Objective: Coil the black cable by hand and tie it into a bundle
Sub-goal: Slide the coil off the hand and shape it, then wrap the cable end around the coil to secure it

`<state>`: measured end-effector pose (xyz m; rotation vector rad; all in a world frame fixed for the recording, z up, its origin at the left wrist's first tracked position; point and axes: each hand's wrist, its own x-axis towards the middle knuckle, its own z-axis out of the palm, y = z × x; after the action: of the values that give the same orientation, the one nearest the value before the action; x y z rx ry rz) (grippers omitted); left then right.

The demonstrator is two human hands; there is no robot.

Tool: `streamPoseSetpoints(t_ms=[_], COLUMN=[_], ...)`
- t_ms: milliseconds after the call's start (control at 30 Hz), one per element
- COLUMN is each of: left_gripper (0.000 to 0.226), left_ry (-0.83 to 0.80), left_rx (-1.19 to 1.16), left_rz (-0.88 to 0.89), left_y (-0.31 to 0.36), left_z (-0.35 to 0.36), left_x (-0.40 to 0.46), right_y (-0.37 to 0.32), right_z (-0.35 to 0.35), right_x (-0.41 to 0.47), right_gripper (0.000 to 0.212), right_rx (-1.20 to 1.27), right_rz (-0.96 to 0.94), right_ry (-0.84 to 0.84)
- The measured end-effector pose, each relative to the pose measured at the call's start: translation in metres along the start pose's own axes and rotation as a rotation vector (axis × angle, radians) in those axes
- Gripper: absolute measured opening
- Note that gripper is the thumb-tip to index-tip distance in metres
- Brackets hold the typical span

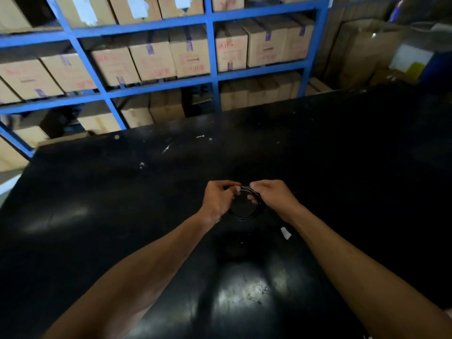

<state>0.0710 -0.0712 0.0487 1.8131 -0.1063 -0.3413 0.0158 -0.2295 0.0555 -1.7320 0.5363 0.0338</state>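
Observation:
The black cable (247,214) forms a small round coil held just above the dark table, in the middle of the head view. My left hand (219,200) grips the coil's left side with closed fingers. My right hand (274,195) pinches the top of the coil, where a few thin strands catch the light between the two hands. The lower arc of the coil hangs free below my hands. Against the black tabletop the rest of the cable is hard to make out.
The black table (97,216) fills the lower view, with small white scraps (285,233) near my right wrist and more specks farther back. Blue shelving (212,57) packed with cardboard boxes stands behind the table. More boxes are stacked at the far right.

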Motion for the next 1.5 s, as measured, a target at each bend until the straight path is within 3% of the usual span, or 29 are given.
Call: streamPoseSetpoints(t_ms=[100,200,400,600,733,833,900,967,1167,1367,1500], left_gripper=[0.018,0.015,0.022,0.017,0.012,0.013,0.012,0.014,0.018,0.016,0.016], left_ry=[0.002,0.041,0.129,0.206,0.204,0.224,0.236,0.238,0.244,0.228,0.205], left_rx=[0.057,0.111,0.151,0.154,0.169,0.176,0.171,0.157,0.15,0.12,-0.004], left_rz=[-0.025,-0.072,-0.183,-0.27,-0.283,-0.277,-0.259,-0.222,-0.051,0.228,0.269], left_y=[-0.017,-0.036,-0.074,-0.095,-0.1,-0.099,-0.094,-0.088,-0.054,-0.016,-0.002], left_z=[0.013,0.012,-0.008,-0.017,-0.013,-0.006,0.001,0.007,0.025,0.042,0.046], left_x=[0.009,0.02,0.034,0.042,0.046,0.05,0.051,0.051,0.04,0.008,-0.013], right_y=[0.028,0.06,0.111,0.133,0.148,0.153,0.15,0.14,0.074,0.034,0.018], right_z=[-0.015,-0.02,0.02,0.043,0.038,0.027,0.018,0.01,0.011,0.035,0.04], right_x=[0.01,0.015,0.021,0.04,0.049,0.049,0.048,0.046,0.023,0.002,-0.007], right_gripper=[0.025,0.014,0.027,0.023,0.012,0.017,0.012,0.021,0.023,0.014,0.019], right_rx=[-0.112,-0.269,-0.731,-0.83,-0.687,-0.436,-0.336,-0.234,0.069,0.379,0.613], right_rz=[0.056,0.096,0.051,0.083,0.199,0.285,0.288,0.251,0.201,0.356,0.383], right_ry=[0.034,0.041,-0.121,-0.211,-0.188,-0.141,-0.1,-0.038,0.067,0.191,0.209])
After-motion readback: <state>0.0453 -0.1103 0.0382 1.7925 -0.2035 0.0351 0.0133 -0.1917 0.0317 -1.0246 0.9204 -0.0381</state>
